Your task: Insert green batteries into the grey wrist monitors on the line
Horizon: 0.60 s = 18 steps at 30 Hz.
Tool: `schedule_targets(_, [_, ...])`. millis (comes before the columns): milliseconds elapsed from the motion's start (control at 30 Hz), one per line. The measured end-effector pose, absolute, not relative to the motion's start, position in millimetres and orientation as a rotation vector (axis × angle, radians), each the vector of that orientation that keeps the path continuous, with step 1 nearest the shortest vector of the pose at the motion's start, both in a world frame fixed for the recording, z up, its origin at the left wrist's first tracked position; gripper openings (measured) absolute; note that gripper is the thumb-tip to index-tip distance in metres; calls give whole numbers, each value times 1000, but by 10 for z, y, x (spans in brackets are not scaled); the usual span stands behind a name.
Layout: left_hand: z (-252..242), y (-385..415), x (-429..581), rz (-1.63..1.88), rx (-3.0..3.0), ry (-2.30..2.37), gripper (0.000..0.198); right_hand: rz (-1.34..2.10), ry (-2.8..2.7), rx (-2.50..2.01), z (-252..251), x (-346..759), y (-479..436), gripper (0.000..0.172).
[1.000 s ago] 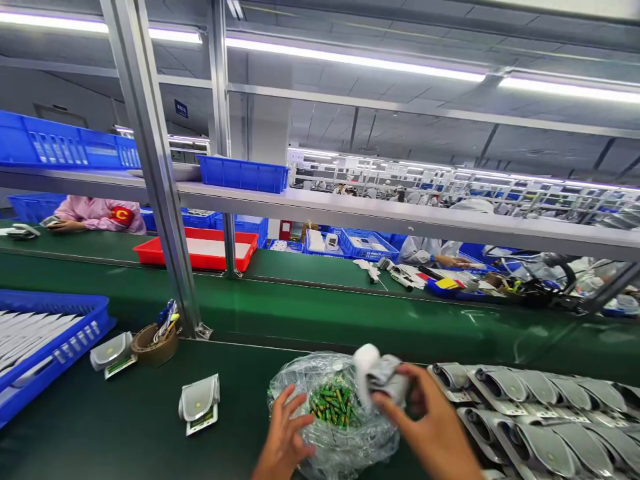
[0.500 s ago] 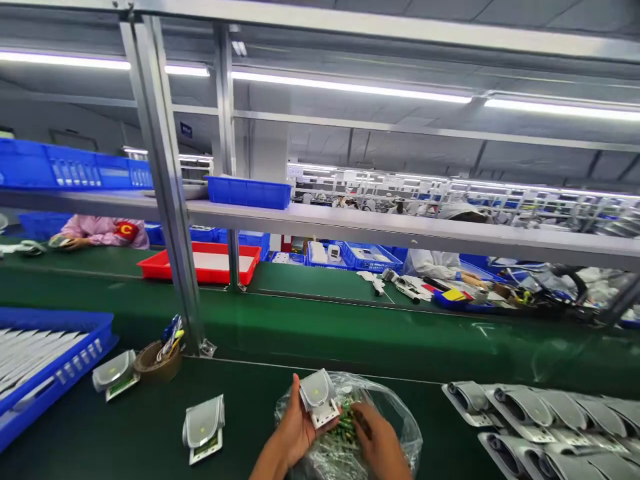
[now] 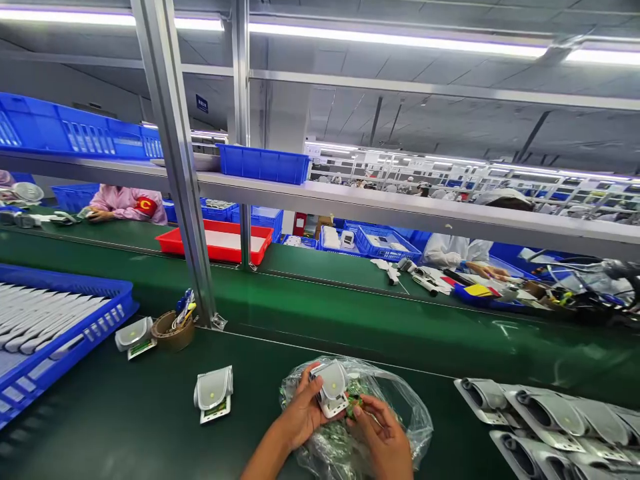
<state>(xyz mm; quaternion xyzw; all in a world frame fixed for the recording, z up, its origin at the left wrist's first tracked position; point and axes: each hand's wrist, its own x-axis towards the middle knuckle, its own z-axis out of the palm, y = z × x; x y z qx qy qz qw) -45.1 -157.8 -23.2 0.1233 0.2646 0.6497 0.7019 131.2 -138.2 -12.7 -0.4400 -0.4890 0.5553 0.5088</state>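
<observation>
A blue plastic basket (image 3: 55,367) stands at the far left of the green worktop (image 3: 150,413), holding a close-packed row of white pieces (image 3: 45,313). Just beside it lies a cuffed unit (image 3: 134,335), a white housing under a folded grey cuff, with a strip of green board showing. Next to that unit is a brown tape roll (image 3: 174,339) with slender items standing in its core, too small to name surely. A second cuffed unit (image 3: 214,392) lies on its own nearer the middle, its grey flap uppermost.

Further right, the left hand (image 3: 303,413) is closed round the held cuffed unit (image 3: 332,387), thumb over the cuff and fingers behind, keeping it tilted above an open clear plastic bag (image 3: 420,427). The right hand (image 3: 383,433) pinches a small green part (image 3: 354,402) at the housing's lower right edge; the hands are close together.

The held unit looks light, with a stiff housing and a softer, springy cuff that may give under the thumb. The housing's rigid sides seem the surer hold, clear of the exposed board, which is probably delicate. The green part looks tiny and easily dropped, so fingertips suit it.

At the far right, similar cuffed units (image 3: 565,417) lie in overlapping rows.
</observation>
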Motion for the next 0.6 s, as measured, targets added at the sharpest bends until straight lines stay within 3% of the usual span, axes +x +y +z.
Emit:
schedule_targets(233, [-203,-1595,-450,1436,296,600,94,1347,-1031,-1234,-187,1271,-1257,67])
schedule_targets(333, [-175,-1597,-436,1454,302,602,86,1271,-1204,-1178,-221,1235,-1238,61])
schedule_targets(600, [-138,-1588,-407,1481,246,641,88,902,-1691,-1018,-214,1208,-1293,39])
